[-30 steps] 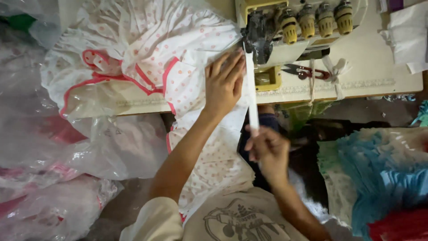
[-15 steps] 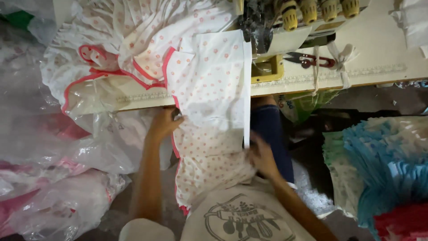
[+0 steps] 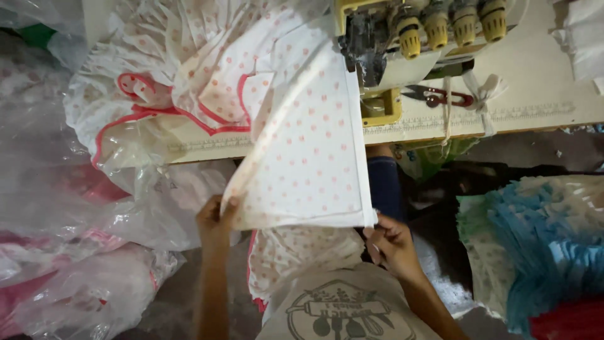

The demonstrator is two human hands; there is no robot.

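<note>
Raised now, both hands (image 3: 217, 220) stretch white, pink-dotted fabric (image 3: 308, 151) taut.

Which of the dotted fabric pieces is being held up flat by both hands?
The flat white piece with pink dots, pinched at its lower corners by the left hand and right hand. The red-edged gathered pile lies bunched on the sewing table.

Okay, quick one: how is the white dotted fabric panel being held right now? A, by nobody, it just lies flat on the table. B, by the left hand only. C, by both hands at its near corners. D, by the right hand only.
C: the left hand pinches one near corner of the white dotted fabric panel and the right hand grips the other.
</note>
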